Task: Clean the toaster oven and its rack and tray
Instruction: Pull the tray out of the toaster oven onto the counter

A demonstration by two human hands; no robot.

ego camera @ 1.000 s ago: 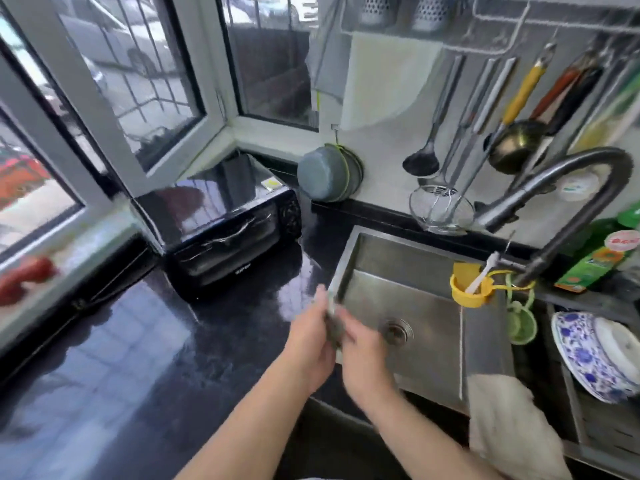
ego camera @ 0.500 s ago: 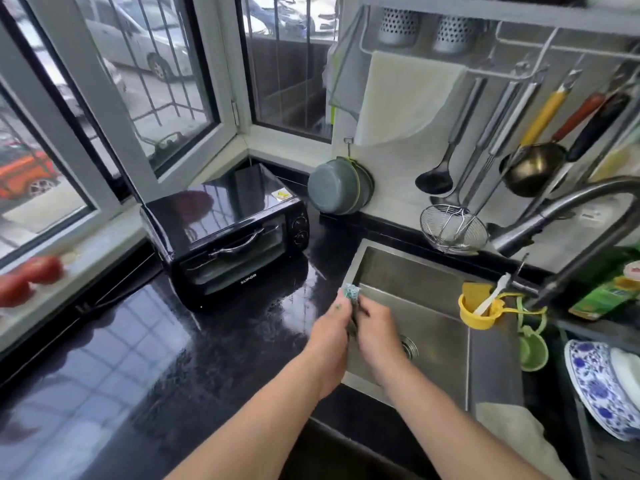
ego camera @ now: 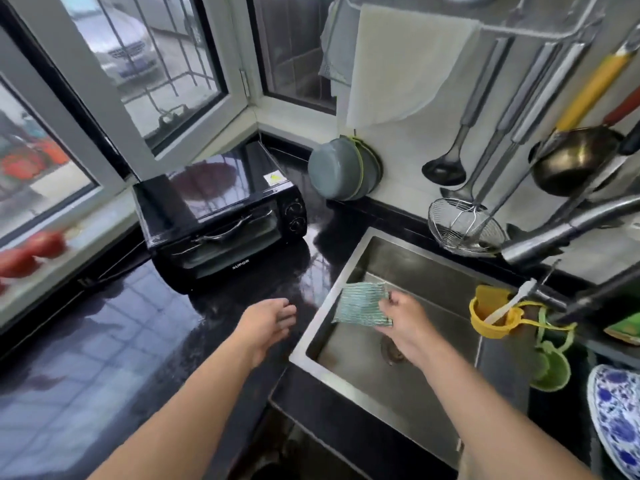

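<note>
The steel sink is sitting sunk in the black tabletop, its basin bare apart from the drain showing beside the right wrist. A yellow cup is hanging on the sink's right side with a white brush leaning in it, and a green cup is hanging just below that. At the far right edge a blue-and-white bowl is lying partly out of frame. On the wall a wire strainer, ladles and a brass ladle are hanging, and a grey bowl is hanging lower down near the corner.

The oven is standing on the tabletop in the corner below the windows, left of the sink and well apart from both hands. Its door is shut; through the glass something pale is showing, but I cannot tell whether it is the rack or the tray.

The right hand is reaching over the sink's left part, fingers pinching one edge of a striped green cloth, which is spreading out flat toward the sink's left rim. The left hand is hovering over the tabletop just left of the sink, palm down, fingers loosely together and gripping nothing. Both forearms are stretching forward from the bottom of the view.
</note>
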